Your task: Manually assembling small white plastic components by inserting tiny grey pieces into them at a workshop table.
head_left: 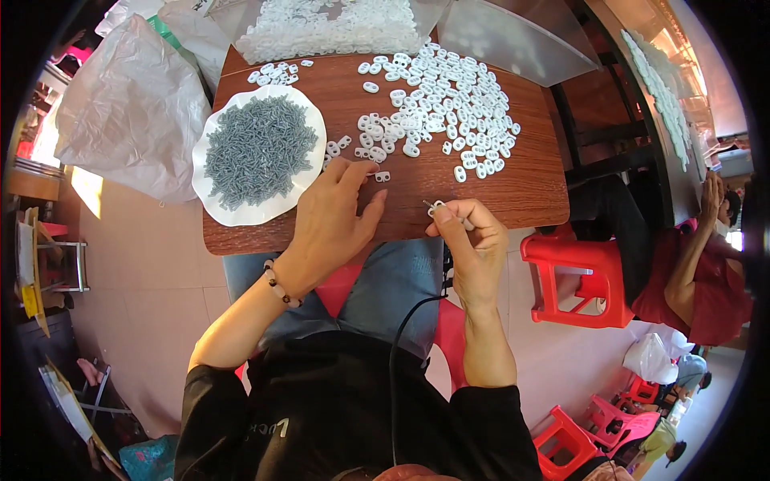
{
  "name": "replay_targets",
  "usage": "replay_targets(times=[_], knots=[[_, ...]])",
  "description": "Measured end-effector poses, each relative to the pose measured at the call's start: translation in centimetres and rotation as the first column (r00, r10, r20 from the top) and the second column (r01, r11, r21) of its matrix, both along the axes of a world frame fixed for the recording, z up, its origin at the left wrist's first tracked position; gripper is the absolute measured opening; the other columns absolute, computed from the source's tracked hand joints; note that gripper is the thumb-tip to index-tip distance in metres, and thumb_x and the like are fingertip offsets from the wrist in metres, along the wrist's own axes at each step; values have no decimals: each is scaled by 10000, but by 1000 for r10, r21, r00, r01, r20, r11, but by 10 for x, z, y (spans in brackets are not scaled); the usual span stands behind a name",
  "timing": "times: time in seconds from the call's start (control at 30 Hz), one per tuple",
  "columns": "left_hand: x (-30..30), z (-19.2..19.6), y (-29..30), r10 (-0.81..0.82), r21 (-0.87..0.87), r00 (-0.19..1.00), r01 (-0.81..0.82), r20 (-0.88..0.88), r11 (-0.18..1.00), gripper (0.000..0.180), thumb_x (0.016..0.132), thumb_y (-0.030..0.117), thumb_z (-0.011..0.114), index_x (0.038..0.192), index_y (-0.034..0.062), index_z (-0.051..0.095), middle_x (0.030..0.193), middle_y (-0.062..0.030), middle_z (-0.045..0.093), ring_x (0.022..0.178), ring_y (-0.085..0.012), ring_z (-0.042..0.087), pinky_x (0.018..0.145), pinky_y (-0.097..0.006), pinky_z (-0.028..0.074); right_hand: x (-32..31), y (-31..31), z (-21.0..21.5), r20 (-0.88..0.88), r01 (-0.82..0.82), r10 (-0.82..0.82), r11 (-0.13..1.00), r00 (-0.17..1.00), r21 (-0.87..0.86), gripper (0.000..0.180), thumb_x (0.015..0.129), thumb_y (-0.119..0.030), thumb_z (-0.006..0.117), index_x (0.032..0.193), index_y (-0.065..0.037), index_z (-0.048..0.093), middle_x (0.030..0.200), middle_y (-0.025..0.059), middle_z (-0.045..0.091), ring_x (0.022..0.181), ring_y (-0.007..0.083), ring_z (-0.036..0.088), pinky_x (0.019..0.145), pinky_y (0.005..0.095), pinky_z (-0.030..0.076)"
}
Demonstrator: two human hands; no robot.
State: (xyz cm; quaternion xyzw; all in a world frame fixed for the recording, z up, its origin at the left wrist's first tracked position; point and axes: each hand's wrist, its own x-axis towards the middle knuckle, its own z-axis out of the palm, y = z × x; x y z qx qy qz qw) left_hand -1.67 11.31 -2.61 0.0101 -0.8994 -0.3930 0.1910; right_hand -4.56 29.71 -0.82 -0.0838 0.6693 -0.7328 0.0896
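Observation:
My left hand (341, 210) reaches over the table's near part, thumb and forefinger apart, with nothing seen between them. A small white two-hole plastic piece (382, 176) lies just past its fingertips. Close to the table's front edge, my right hand (479, 244) pinches a similar white piece (435, 208); a thin screw-like tip sticks out of it. More white may show among the curled fingers, too hidden to tell. Grey screws (261, 148) heap up on a white scalloped plate (210, 200) left of my left hand. Many loose white pieces (449, 96) spread across the table's right side.
At the far edge of the brown table (337, 96) stands a clear bin (513, 40) beside a mass of white pieces (337, 32). A white plastic sack (132, 112) is on the left. Red stools (577, 276) and a seated person (698, 280) are on the right.

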Motion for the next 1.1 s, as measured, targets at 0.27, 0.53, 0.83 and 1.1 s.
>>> replay_targets(times=[0.27,0.53,0.83,1.1], knots=[[-13,-5,-1,24,-132,1000,-21,20,991,206,813,56,607,1009,5,567,876,-170,536,729,-356,589,609,-427,477,-1,3,5,48,-25,26,999,999,-21,85,894,-70,617,870,10,637,739,35,635,686,62,560,650,198,411],[-16,-6,-2,48,-178,999,-45,12,983,119,833,58,598,935,-4,599,810,-162,535,697,-369,586,596,-434,476,-1,3,3,54,-40,39,999,998,7,84,895,-75,616,873,3,636,745,33,635,689,58,553,648,197,403],[2,12,-3,-261,810,912,-117,316,574,253,937,205,588,1035,-21,647,882,-74,684,649,-53,541,562,-203,437,0,0,0,64,-85,89,994,994,-65,120,906,-125,603,889,-9,629,907,107,686,773,65,572,729,214,436],[14,15,0,-398,896,868,-109,296,430,234,919,207,614,1016,0,667,867,-57,684,658,-30,549,584,-166,445,6,-4,6,64,-76,81,994,995,-77,127,907,-127,597,893,-5,625,984,147,684,855,99,609,773,239,466]])
